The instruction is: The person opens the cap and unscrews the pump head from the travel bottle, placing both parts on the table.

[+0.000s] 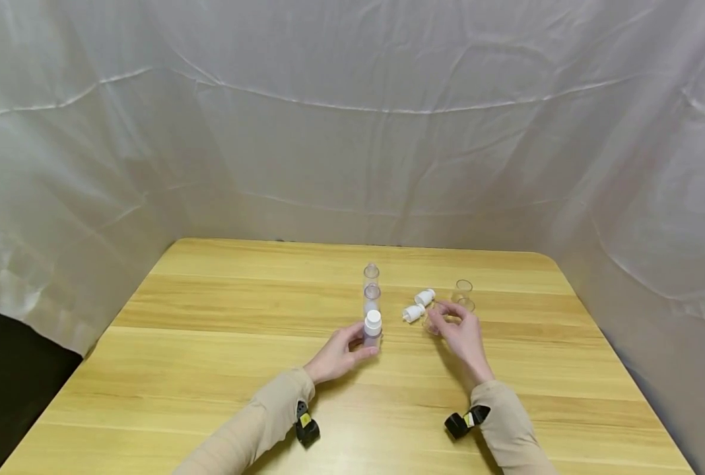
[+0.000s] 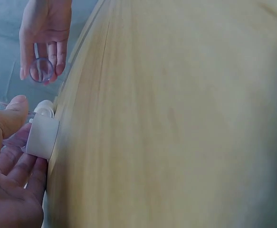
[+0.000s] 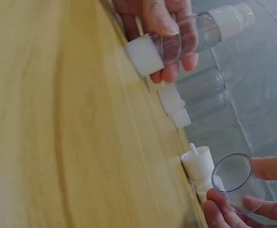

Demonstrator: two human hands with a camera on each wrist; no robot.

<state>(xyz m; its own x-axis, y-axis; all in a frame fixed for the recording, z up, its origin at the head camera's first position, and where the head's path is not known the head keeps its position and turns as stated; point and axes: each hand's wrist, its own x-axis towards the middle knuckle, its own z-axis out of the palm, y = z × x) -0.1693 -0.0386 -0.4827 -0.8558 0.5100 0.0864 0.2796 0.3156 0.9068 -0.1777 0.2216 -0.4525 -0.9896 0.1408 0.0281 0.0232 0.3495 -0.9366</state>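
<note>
In the head view my left hand grips a small clear bottle with a white top, standing upright on the table. The right wrist view shows its white base between thumb and fingers. My right hand pinches a clear round cap between thumb and fingertips, its open rim toward the right wrist camera. Right beside that hand lie two white pump heads, one nearer and one farther. The cap and the gripped bottle are apart.
Two more clear bottles stand in line behind the gripped one, a middle one and a far one. Clear caps sit on the wooden table beyond my right hand. A pale curtain encloses the table's back and sides.
</note>
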